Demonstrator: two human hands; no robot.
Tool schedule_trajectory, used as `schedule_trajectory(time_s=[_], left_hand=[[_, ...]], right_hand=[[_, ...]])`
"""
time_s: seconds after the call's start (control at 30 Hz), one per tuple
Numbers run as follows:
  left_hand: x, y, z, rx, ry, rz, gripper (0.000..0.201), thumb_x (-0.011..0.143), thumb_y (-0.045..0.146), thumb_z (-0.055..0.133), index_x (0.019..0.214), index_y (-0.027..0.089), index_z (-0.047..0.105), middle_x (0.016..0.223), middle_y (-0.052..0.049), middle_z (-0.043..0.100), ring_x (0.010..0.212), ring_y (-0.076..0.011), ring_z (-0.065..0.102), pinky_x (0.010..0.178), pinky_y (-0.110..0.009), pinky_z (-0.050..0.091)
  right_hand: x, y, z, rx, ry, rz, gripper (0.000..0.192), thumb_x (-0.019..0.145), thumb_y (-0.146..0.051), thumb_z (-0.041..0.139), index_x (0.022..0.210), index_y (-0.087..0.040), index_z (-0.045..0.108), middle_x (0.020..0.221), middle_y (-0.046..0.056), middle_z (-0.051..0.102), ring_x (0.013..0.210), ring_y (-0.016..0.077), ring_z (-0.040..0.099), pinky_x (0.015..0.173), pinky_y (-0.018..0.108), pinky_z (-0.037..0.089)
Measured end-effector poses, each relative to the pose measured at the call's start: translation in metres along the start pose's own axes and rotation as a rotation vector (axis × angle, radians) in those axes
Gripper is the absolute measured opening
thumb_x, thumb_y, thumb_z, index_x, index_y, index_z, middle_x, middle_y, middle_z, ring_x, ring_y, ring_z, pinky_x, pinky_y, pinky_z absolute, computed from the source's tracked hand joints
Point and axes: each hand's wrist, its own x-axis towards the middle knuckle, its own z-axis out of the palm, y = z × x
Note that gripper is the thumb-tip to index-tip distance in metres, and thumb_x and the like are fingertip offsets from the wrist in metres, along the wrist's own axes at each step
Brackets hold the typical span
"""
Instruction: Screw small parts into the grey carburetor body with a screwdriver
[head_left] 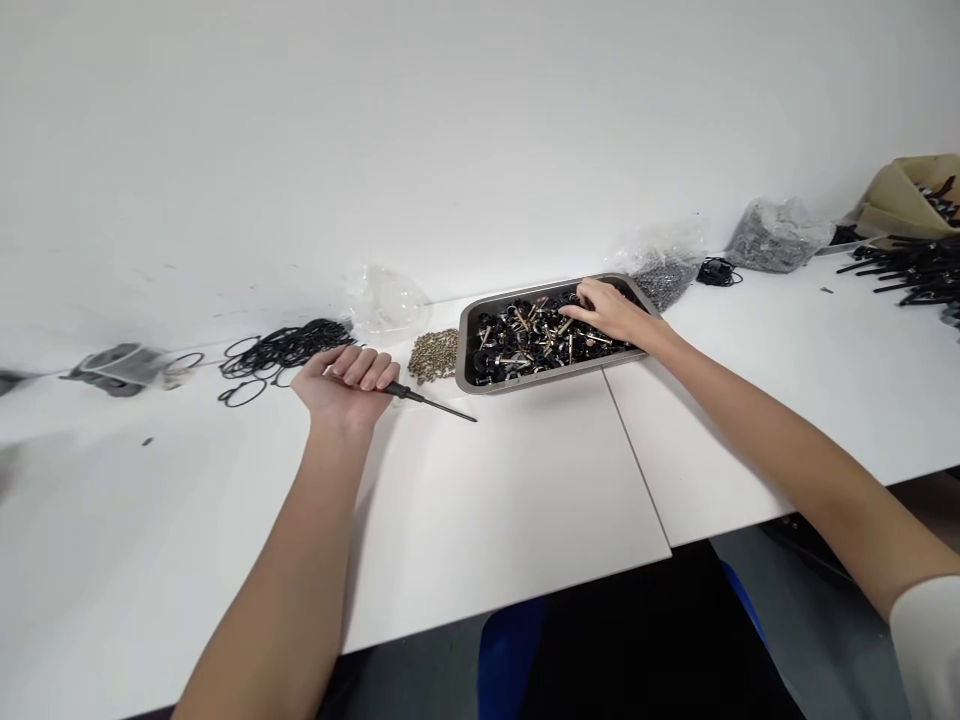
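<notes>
My left hand (346, 385) is closed around the dark handle of a screwdriver (435, 404), its thin shaft pointing right and slightly down above the white table. At the right end of a grey metal tray (540, 379), my right hand (607, 310) reaches in over a heap of small black parts with metal screws or pins (525, 335). Its thumb and index finger look apart; the other fingertips are hidden, and nothing held shows between them. A pile of small brass-coloured pieces (433, 356) lies between the screwdriver hand and the tray.
Black cords or rings (289, 345) lie behind my left hand, near a clear plastic bag (386, 300). Along the wall at right are bags of small parts (778, 235), a black cord bundle (718, 271) and black rod-like pieces (911, 265). A seam (637, 460) crosses the tabletop.
</notes>
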Motion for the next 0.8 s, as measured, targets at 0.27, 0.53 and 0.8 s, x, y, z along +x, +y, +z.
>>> schedule_trajectory(time_s=[0.27,0.53,0.8], left_hand=[[-0.0007,-0.0017,0.0014,-0.029,0.024,-0.003,0.045,0.059,0.010,0.045,0.072,0.024,0.004,0.043,0.005,0.018,0.038,-0.0093,0.019,0.037,-0.024,0.022],[0.0004,-0.0028,-0.0021,-0.005,0.015,0.003,0.041,0.068,0.011,0.047,0.070,0.023,0.008,0.045,0.005,0.018,0.039,-0.0082,0.020,0.040,-0.023,0.023],[0.0002,-0.0031,-0.0022,-0.016,0.042,0.004,0.041,0.070,0.012,0.047,0.071,0.023,0.008,0.045,0.005,0.018,0.040,-0.0086,0.019,0.040,-0.023,0.023]], right_hand=[[-0.0005,0.0007,0.0004,-0.009,0.035,0.004,0.039,0.100,-0.049,0.059,0.081,-0.024,0.035,0.086,0.003,0.054,0.075,0.0192,0.044,0.072,0.033,0.035],[-0.0007,0.0032,-0.0007,0.065,0.058,-0.016,0.017,0.104,-0.043,0.050,0.106,-0.027,0.056,0.121,0.008,0.065,0.114,0.0286,0.059,0.104,0.044,0.046],[-0.0025,-0.0002,-0.0028,0.045,0.107,-0.048,0.015,0.100,-0.025,0.049,0.111,-0.027,0.058,0.128,0.010,0.062,0.122,0.0278,0.058,0.112,0.046,0.045]])
